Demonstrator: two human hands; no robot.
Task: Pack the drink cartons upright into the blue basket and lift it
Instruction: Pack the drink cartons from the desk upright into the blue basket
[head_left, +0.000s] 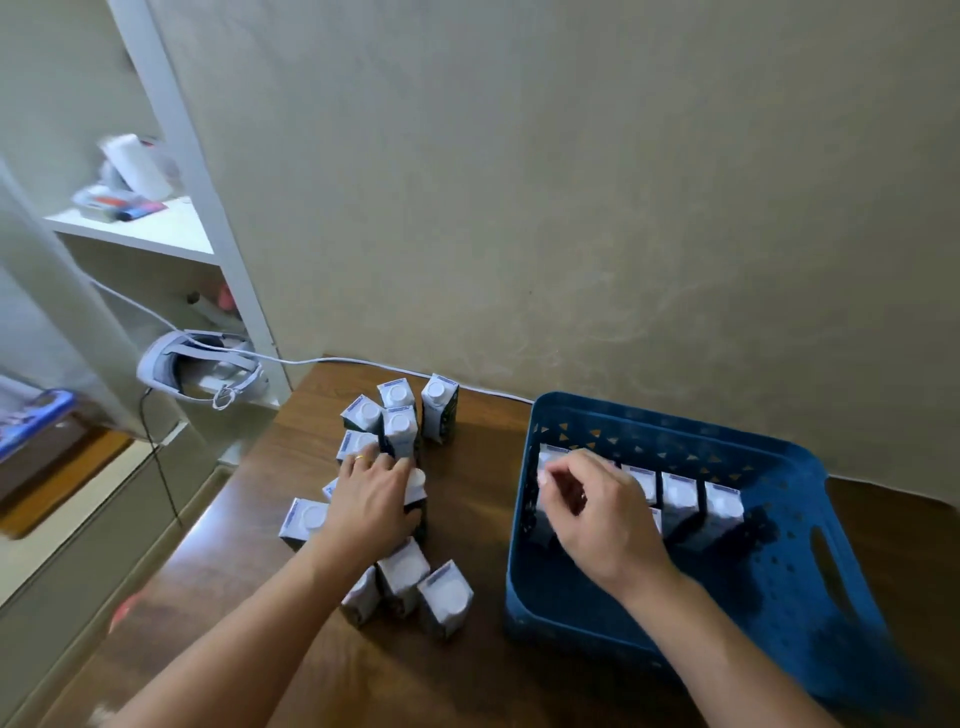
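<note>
1. A wooden table (249, 613) sits in the corner against a beige wall (571, 182). The blue basket (779, 566) stands on its right part, its far rim near the wall.
2. Left of the table, a white shelf (156, 234) holds blurred clutter. Lower down lies a white headset (200, 371), and its cable (363, 362) runs along the table's back edge.
3. About a dozen cartons stand upright in a loose cluster (395, 436) left of the basket, long axes vertical, white caps up. They crowd close together, several touching.
4. The left hand (369, 506), a ring (359, 458) on one finger, lies over the middle of the cluster, its fingers closed around one carton (415, 483) there. Neighbours stand tight around it.
5. Inside the basket, a row of cartons (680, 496) stands upright near the far wall, caps up.
6. The right hand (597, 512) reaches into the basket's left end with its fingers curled on a carton (548, 460) beside that row; the hand hides much of it.
</note>
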